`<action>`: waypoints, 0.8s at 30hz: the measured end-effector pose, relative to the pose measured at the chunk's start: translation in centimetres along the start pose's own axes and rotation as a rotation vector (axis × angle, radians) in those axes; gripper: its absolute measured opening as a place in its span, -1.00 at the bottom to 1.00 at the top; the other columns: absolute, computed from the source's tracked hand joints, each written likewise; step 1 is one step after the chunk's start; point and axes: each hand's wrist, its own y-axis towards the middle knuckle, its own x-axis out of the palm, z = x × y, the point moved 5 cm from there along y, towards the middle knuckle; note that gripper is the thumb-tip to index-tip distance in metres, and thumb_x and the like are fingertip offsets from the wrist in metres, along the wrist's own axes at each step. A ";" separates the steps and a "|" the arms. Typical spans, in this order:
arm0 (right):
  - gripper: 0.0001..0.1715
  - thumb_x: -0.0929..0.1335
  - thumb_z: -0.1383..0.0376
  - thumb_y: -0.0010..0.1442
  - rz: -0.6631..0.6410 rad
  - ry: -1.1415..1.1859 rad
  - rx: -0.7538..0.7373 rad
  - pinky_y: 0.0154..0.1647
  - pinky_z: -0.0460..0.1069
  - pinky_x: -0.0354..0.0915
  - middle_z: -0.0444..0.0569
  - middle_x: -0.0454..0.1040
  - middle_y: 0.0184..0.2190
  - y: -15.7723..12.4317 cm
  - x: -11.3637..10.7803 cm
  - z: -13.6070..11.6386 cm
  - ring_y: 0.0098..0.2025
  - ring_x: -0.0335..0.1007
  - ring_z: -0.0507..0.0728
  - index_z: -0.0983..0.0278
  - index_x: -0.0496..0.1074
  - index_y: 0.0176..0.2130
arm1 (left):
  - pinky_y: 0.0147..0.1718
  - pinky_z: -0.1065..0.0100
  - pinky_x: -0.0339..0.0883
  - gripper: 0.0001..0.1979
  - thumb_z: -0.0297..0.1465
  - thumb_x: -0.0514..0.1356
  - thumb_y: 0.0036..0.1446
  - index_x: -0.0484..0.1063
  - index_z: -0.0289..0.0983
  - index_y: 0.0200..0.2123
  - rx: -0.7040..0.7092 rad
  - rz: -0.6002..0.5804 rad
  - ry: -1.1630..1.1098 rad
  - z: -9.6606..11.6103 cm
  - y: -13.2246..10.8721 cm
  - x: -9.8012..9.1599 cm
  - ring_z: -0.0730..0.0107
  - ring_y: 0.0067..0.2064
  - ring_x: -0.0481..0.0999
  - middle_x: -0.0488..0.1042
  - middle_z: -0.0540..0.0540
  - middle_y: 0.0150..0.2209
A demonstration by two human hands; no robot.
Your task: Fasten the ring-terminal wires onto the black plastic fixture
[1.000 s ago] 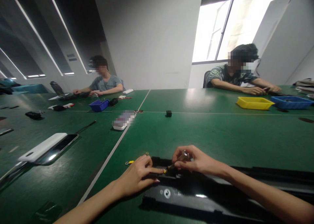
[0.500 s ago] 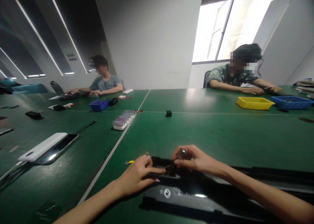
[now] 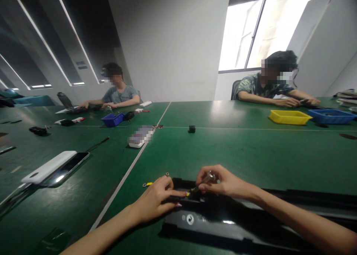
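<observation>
My left hand [image 3: 158, 197] rests at the left end of a long black housing [image 3: 206, 229]. Its index fingertip presses on a small yellow-sleeved terminal [image 3: 187, 194] inside the housing; the thumb lies lower, near the wall, and the other fingers are curled. Closed around a small metal wrench [image 3: 211, 176], my right hand [image 3: 220, 182] is just to the right. The wrench's lower end points down at the terminal, and what it meets there is too dark to make out. Beside my left hand lie a yellow-sleeved ring terminal [image 3: 147, 184] and a small brass nut [image 3: 167, 174].
To the left lie a white power bank [image 3: 50, 165] and a phone [image 3: 69, 169] with cables. Further off are a small black block [image 3: 192, 129], a dark blue bin [image 3: 112, 120], a yellow bin [image 3: 290, 118] and a blue bin [image 3: 331, 116]. Two people sit across the green table.
My right hand has turned the wrench slightly, and its upper end has shifted a little right and down. The left hand stays where it was.
</observation>
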 end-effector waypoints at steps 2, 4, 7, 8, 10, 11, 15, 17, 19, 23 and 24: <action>-0.69 0.40 0.15 0.01 0.001 -0.001 0.000 -0.58 -0.15 0.10 -0.10 0.40 -0.55 0.0 0.0 0.0 -0.55 0.21 -0.04 0.36 0.40 -0.36 | -0.22 0.28 0.20 -0.66 -0.31 0.13 0.22 0.30 0.00 0.07 0.004 0.002 -0.002 0.0 0.0 0.0 0.30 -0.22 0.25 0.22 -0.06 -0.25; -0.71 0.40 0.17 0.02 0.004 -0.008 -0.001 -0.58 -0.15 0.10 -0.09 0.41 -0.54 0.0 0.0 0.0 -0.54 0.21 -0.04 0.36 0.40 -0.35 | -0.22 0.28 0.20 -0.66 -0.32 0.13 0.22 0.30 0.00 0.07 0.003 0.003 -0.003 0.0 0.0 0.0 0.30 -0.21 0.25 0.22 -0.06 -0.25; -0.71 0.40 0.17 0.02 0.005 -0.018 0.003 -0.60 -0.16 0.09 -0.10 0.39 -0.55 0.1 0.0 0.0 -0.56 0.18 -0.05 0.37 0.40 -0.35 | -0.22 0.28 0.20 -0.66 -0.31 0.13 0.21 0.31 0.01 0.06 -0.006 0.003 -0.003 0.0 -0.2 0.0 0.29 -0.21 0.25 0.22 -0.06 -0.25; -0.70 0.40 0.16 0.02 0.004 -0.018 0.003 -0.60 -0.16 0.09 -0.11 0.39 -0.55 0.1 0.0 0.0 -0.56 0.18 -0.05 0.36 0.40 -0.35 | -0.22 0.28 0.20 -0.66 -0.31 0.13 0.21 0.31 0.02 0.06 -0.005 0.002 -0.003 0.0 -0.2 0.1 0.30 -0.21 0.25 0.22 -0.06 -0.25; -0.70 0.39 0.16 0.02 0.004 -0.014 0.002 -0.60 -0.16 0.10 -0.11 0.39 -0.55 0.1 0.0 0.0 -0.56 0.18 -0.05 0.36 0.40 -0.35 | -0.22 0.28 0.20 -0.66 -0.30 0.13 0.22 0.30 0.03 0.07 -0.004 0.003 -0.003 0.0 -0.3 0.1 0.30 -0.22 0.25 0.22 -0.06 -0.25; -0.70 0.39 0.15 0.03 0.005 -0.012 0.002 -0.60 -0.16 0.11 -0.11 0.39 -0.54 0.1 0.0 0.0 -0.56 0.18 -0.05 0.36 0.40 -0.34 | -0.22 0.28 0.20 -0.66 -0.30 0.13 0.22 0.30 0.03 0.07 -0.002 0.002 -0.005 0.0 -0.3 0.2 0.30 -0.22 0.25 0.22 -0.06 -0.25; -0.70 0.39 0.15 0.05 0.012 0.005 -0.001 -0.59 -0.16 0.14 -0.10 0.41 -0.52 0.0 0.0 0.1 -0.53 0.21 -0.04 0.36 0.41 -0.32 | -0.21 0.29 0.20 -0.66 -0.32 0.14 0.21 0.30 0.01 0.06 0.001 0.003 -0.010 0.0 -0.2 0.1 0.30 -0.20 0.25 0.22 -0.06 -0.24; -0.70 0.38 0.15 0.06 0.012 0.015 -0.006 -0.60 -0.17 0.14 -0.10 0.41 -0.51 0.0 -0.1 0.2 -0.53 0.21 -0.04 0.35 0.42 -0.31 | -0.21 0.29 0.20 -0.66 -0.33 0.14 0.21 0.30 0.01 0.07 0.002 -0.001 -0.009 0.0 -0.1 0.1 0.30 -0.21 0.25 0.22 -0.06 -0.24; -0.69 0.37 0.14 0.07 0.010 0.022 -0.009 -0.61 -0.17 0.14 -0.10 0.40 -0.52 0.0 -0.1 0.3 -0.54 0.20 -0.04 0.35 0.43 -0.30 | -0.21 0.29 0.20 -0.65 -0.33 0.14 0.21 0.30 0.01 0.07 0.001 -0.006 -0.011 0.1 -0.1 0.0 0.31 -0.21 0.25 0.21 -0.06 -0.25; -0.67 0.37 0.13 0.08 0.003 0.016 0.007 -0.63 -0.17 0.15 -0.11 0.40 -0.52 0.1 -0.1 0.4 -0.56 0.18 -0.05 0.35 0.44 -0.27 | -0.22 0.30 0.20 -0.66 -0.32 0.13 0.21 0.30 0.01 0.07 0.002 -0.002 -0.015 0.1 -0.1 0.0 0.31 -0.21 0.25 0.21 -0.06 -0.25; -0.66 0.36 0.13 0.08 0.001 0.013 0.008 -0.63 -0.17 0.15 -0.10 0.40 -0.51 0.1 -0.1 0.4 -0.55 0.19 -0.05 0.35 0.44 -0.27 | -0.22 0.31 0.20 -0.66 -0.32 0.13 0.22 0.30 0.02 0.07 0.004 0.000 -0.015 0.2 -0.1 0.0 0.31 -0.21 0.25 0.22 -0.06 -0.24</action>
